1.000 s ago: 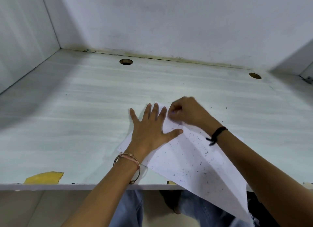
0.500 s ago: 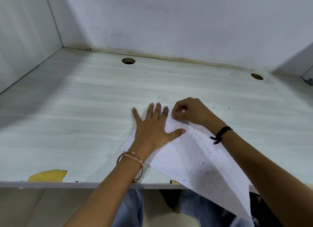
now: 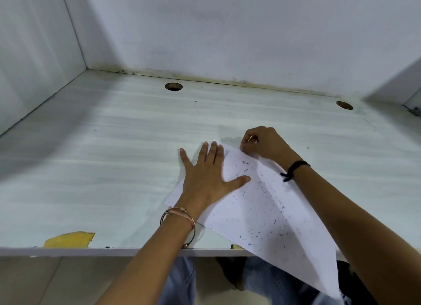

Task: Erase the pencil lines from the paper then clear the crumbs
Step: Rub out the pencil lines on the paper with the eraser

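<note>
Your left hand (image 3: 208, 174) lies flat, fingers spread, on the paper (image 3: 262, 218), pinning the sheet so it cannot slide or buckle under rubbing. Your right hand (image 3: 264, 145) is curled tight at the paper's far edge, pinching something small. Only a tan sliver shows, which I judge to be the eraser (image 3: 253, 140).

The paper lies cornerwise on the bench (image 3: 102, 168), with its far corner just beyond your left fingertips and its near corner hanging past the bench's front edge over your lap. Dark crumbs (image 3: 268, 204) speckle most of the sheet, so clearing is not yet done.

Mind that overhang — crumbs swept toward the paper's near corner would likely drop on your knees. The bench runs wide to the left of the paper and beyond it, giving room to brush them away. A round hole (image 3: 173, 86) sits well beyond the paper.
</note>
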Demonstrator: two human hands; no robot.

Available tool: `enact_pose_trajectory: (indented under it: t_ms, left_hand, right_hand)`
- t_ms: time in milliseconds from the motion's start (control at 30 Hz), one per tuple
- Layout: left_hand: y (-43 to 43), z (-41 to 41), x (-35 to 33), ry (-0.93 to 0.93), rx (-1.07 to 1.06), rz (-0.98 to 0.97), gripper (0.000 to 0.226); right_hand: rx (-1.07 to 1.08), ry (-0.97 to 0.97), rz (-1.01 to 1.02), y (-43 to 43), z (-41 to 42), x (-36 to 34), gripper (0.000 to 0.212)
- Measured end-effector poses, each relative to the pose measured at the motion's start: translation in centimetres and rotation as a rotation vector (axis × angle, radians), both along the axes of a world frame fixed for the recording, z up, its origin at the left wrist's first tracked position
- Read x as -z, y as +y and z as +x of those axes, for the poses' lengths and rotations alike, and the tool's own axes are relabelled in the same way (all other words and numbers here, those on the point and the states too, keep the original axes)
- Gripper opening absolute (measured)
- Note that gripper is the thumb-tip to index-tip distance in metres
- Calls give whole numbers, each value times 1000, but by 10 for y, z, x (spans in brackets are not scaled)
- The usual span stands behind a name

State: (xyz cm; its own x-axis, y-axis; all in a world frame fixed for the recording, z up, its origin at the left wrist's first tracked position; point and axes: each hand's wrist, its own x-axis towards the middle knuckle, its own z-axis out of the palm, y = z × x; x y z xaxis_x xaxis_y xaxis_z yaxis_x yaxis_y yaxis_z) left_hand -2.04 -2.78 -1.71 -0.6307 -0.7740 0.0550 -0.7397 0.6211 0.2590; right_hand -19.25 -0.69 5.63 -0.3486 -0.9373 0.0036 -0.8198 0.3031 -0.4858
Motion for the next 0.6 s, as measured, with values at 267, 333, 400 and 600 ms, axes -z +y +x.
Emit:
enact_pose_trajectory:
  t_ms: [267,333,400,600]
  left_hand:
    - [0,-1,1,12,-5,-3,113]
    - [1,0,0,12,-3,22,112]
    - [1,1,-1,6,0,26,112]
    - [-6,5,-9,225,11,135,57]
  right_hand:
    - [-129,-69,-22,16,19,16,4]
    - [-4,-58,-51,8,1,14,4]
    - [28,-44,-19,1,-8,12,5]
    - [-34,-159,-162,26,20,13,4]
